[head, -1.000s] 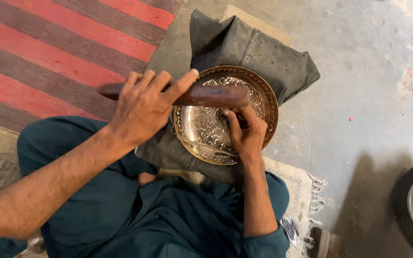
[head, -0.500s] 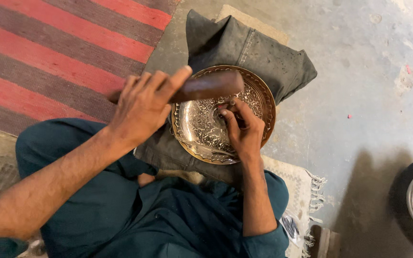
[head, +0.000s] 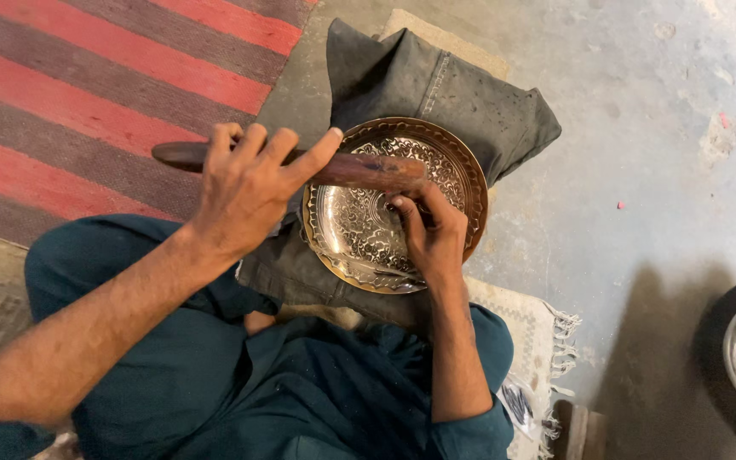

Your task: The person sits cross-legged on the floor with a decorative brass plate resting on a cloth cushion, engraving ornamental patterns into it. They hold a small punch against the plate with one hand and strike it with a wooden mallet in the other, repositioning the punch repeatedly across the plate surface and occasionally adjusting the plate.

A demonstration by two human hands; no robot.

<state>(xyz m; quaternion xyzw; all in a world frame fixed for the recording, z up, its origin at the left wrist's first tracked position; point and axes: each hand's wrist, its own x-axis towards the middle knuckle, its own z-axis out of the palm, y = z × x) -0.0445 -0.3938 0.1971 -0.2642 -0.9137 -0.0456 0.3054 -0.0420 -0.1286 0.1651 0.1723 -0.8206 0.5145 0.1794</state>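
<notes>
Your left hand (head: pixel 244 192) grips the wooden stick (head: pixel 334 169) above the brass plate (head: pixel 462 166), which lies on the grey cushion (head: pixel 436 85). Your right hand (head: pixel 436 234) is closed around a small tool I cannot see clearly. Most of the plate looks already engraved.

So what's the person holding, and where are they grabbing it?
The left hand grips a dark wooden stick around its middle. The right hand rests on the engraved metal plate; whether its fingers pinch something cannot be told.
</notes>
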